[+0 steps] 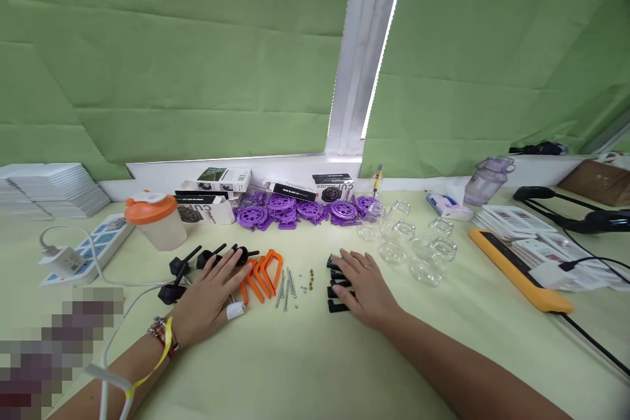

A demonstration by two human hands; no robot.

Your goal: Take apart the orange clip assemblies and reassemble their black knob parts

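Note:
My left hand (209, 298) lies flat on the pale table, fingers spread, its fingertips over the black knob parts (197, 261) and touching the orange clips (263, 272); a white wrap covers the thumb tip. My right hand (361, 285) rests palm down on several black clips (337, 289), holding nothing. Between the hands lie several metal screws (286, 285) and small brass nuts (311, 279).
Purple round parts (295, 210) and small boxes (221, 187) line the back. Clear glass cups (418, 249) stand at right, near a yellow-orange bar (522, 269). An orange-lidded shaker (152, 218) and a power strip (88, 249) sit at left, beside stacked white trays (49, 190).

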